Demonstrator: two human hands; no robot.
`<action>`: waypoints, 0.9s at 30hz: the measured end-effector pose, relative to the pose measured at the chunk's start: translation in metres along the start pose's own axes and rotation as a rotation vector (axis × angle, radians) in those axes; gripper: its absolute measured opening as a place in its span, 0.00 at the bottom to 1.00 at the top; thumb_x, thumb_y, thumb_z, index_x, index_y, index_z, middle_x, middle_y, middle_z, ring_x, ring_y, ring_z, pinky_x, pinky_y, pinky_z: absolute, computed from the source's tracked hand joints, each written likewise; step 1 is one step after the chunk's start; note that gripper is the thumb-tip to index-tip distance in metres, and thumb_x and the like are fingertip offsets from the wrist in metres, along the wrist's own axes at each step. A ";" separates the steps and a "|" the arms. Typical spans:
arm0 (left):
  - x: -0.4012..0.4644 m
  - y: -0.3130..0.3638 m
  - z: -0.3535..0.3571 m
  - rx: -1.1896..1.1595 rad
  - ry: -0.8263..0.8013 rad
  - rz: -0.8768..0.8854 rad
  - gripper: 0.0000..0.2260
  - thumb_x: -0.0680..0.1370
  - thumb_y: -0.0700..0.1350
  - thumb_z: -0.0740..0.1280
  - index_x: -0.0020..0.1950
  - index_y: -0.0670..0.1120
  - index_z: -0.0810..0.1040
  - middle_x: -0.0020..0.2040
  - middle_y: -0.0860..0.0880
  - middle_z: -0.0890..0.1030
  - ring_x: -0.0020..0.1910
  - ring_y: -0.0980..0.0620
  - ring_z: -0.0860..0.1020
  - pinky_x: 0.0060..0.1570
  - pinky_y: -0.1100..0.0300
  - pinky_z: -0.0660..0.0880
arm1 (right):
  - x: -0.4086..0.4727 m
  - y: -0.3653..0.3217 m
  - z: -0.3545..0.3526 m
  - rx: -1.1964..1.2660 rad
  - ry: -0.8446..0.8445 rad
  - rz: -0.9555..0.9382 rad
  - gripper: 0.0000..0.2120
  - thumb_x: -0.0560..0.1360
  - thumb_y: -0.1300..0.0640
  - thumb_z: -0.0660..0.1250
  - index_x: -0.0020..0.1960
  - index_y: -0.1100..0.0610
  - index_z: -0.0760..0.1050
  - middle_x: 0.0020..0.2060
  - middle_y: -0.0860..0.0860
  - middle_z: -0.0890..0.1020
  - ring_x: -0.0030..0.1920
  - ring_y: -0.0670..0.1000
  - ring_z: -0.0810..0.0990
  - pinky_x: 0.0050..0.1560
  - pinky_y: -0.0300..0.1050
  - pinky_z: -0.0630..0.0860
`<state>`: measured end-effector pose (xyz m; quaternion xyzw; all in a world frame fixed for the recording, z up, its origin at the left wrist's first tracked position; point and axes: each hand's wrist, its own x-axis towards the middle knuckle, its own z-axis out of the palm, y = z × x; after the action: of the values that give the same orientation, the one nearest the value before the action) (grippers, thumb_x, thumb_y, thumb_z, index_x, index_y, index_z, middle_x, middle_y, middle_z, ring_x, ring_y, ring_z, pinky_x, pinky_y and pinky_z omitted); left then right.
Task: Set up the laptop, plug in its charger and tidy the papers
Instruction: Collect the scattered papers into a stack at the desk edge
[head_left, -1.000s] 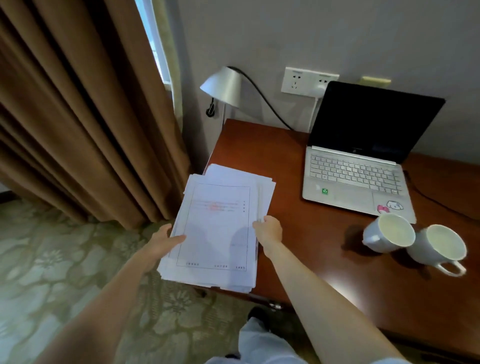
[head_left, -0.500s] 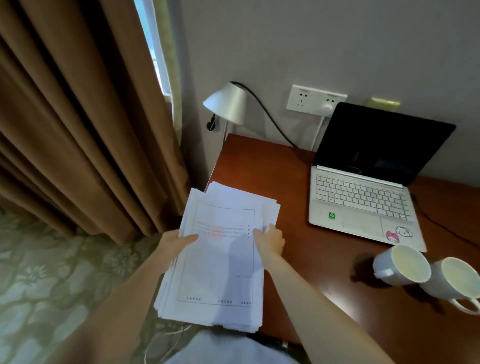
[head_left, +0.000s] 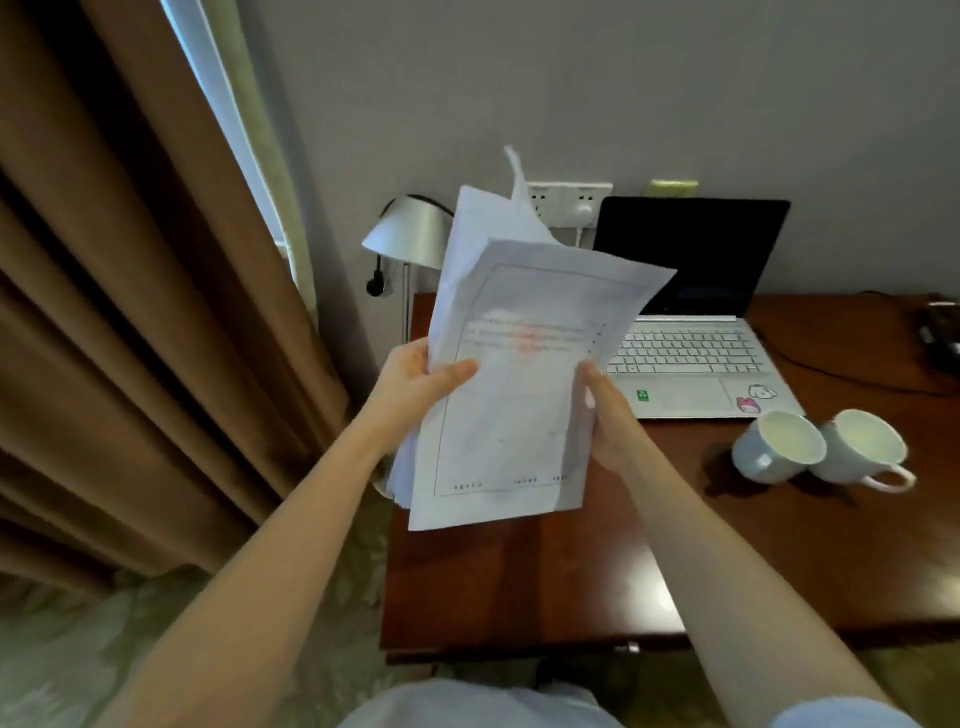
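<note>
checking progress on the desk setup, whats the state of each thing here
papers: lifted off the desk, uneven stack
left hand: gripping papers' left edge
right hand: gripping papers' right edge
laptop: open, screen dark
charger: plugged into wall socket
lamp: off
two mugs: tipped, touching each other

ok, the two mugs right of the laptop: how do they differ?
The left mug looks pale blue-grey outside; the right mug looks whiter. The right mug's handle shows plainly, looping toward the lower right, while no handle shows on the left mug. The left mug sits nearer the laptop. Both stand close side by side on the desk, with pale insides and look alike in size; whether they touch is unclear.
</note>
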<state>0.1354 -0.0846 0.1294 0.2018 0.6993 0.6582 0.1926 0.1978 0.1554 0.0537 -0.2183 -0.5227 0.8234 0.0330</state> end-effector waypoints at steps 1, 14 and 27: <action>0.002 0.010 -0.001 0.003 -0.020 0.036 0.09 0.73 0.47 0.70 0.52 0.48 0.79 0.50 0.49 0.85 0.48 0.49 0.84 0.42 0.58 0.82 | -0.002 -0.012 0.003 0.004 -0.046 -0.033 0.38 0.67 0.38 0.68 0.72 0.54 0.67 0.66 0.58 0.76 0.61 0.57 0.80 0.55 0.55 0.80; 0.010 0.044 0.003 0.062 0.037 0.161 0.06 0.73 0.41 0.71 0.46 0.51 0.79 0.41 0.59 0.85 0.43 0.55 0.84 0.36 0.68 0.79 | -0.025 -0.066 0.004 0.046 0.046 -0.369 0.12 0.70 0.61 0.73 0.53 0.57 0.79 0.45 0.50 0.86 0.49 0.53 0.84 0.45 0.48 0.81; -0.007 -0.036 0.038 -0.227 0.304 -0.039 0.08 0.72 0.41 0.70 0.49 0.52 0.79 0.49 0.55 0.84 0.50 0.51 0.83 0.47 0.51 0.81 | -0.056 -0.046 -0.030 -0.322 0.230 -0.532 0.08 0.73 0.61 0.71 0.47 0.49 0.80 0.42 0.41 0.86 0.44 0.41 0.84 0.37 0.33 0.79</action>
<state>0.1608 -0.0583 0.0914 0.0634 0.6455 0.7518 0.1187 0.2524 0.1852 0.1012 -0.1682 -0.6775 0.6629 0.2708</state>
